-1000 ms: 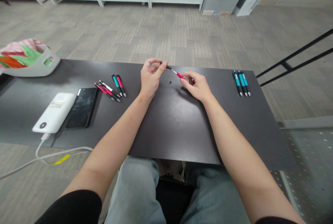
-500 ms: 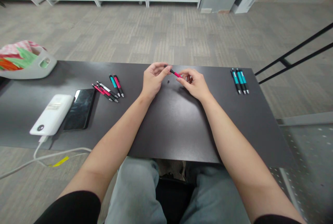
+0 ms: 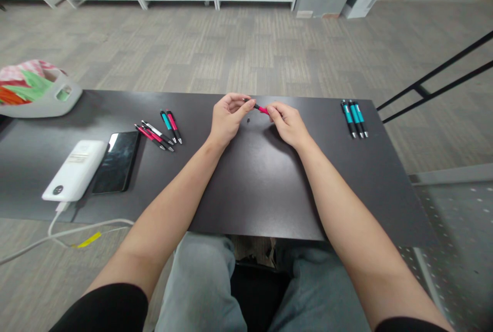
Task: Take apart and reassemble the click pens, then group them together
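A pink and black pen (image 3: 262, 109) is held between my two hands above the far middle of the table. My left hand (image 3: 228, 118) pinches its black end between thumb and fingers. On its pink end, the fingers of my right hand (image 3: 287, 122) are closed, hiding the tip. A tiny dark piece (image 3: 248, 121) lies on the table just below the pen, too small to name. Left of my left hand lie several loose pens: a teal pen (image 3: 166, 119), a white pen (image 3: 157, 131) and some pink ones (image 3: 174, 125).
On the dark table (image 3: 258, 203), three teal pens (image 3: 355, 113) lie side by side at the right. A black phone (image 3: 117, 162) and a white power bank (image 3: 76, 170) with a cable (image 3: 88, 229) are at the left. Beyond stands a white basket (image 3: 63, 103) of cloths.
My right hand's fingers have closed further over the pink end of the pen, so less of it shows. My left hand keeps almost the same place.
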Motion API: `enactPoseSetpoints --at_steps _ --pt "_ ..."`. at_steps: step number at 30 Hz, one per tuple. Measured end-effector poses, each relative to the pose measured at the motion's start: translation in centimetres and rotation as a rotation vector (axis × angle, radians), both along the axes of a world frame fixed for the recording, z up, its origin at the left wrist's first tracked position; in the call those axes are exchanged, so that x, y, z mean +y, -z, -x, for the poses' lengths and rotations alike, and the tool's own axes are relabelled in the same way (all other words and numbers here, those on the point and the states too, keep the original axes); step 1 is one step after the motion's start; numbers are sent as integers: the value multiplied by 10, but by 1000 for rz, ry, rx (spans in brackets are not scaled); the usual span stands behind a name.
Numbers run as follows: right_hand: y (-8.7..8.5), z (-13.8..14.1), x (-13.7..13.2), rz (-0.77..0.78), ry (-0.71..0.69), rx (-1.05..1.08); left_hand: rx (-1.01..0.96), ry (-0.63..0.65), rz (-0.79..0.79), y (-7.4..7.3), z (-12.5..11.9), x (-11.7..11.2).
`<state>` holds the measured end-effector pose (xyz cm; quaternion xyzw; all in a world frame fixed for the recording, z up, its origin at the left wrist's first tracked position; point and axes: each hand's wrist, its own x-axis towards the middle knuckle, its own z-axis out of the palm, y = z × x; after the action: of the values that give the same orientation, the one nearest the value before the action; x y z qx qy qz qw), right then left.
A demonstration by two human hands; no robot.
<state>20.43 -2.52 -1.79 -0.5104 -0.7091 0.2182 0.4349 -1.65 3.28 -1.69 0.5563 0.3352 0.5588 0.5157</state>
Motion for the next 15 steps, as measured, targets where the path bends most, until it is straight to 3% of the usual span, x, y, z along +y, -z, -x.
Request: enactPoseSetpoints --at_steps 8,15 --pt "-4 3 -4 -3 0 20 -21 52 4 0 0 -1" --pt "-6 5 -4 -3 16 163 -119 77 -47 4 -4 0"
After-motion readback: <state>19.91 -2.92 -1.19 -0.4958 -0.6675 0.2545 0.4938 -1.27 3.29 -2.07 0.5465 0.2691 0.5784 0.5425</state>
